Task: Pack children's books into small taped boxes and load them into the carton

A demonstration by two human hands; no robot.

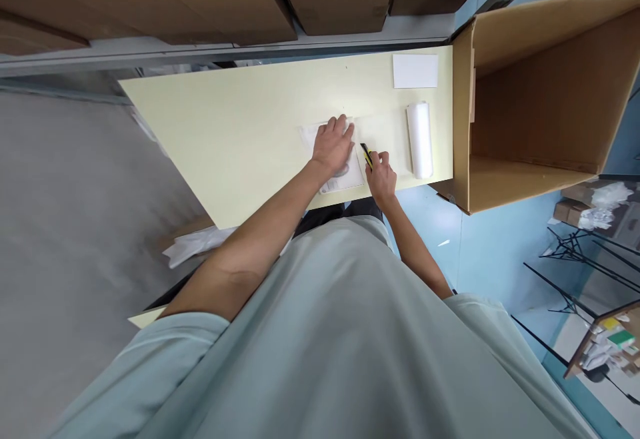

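Observation:
My left hand [334, 146] lies flat on a white sheet or packet [356, 171] at the table's near edge, with its fingers outstretched. Beneath the palm a small greyish part shows, too covered to name. In my right hand [382, 176] is a black-and-yellow utility knife [367, 152], its tip pointing up and to the left beside the sheet's right edge. Thin, nearly clear film [383, 131] seems to spread from the white roll [420, 140] on the right towards my left hand.
A white rectangular card or label [415, 70] rests at the far right of the cream table [240, 119]. Beyond the right end stands a large open cardboard box [535, 112]. Closed cartons [340, 6] line a shelf along the far side.

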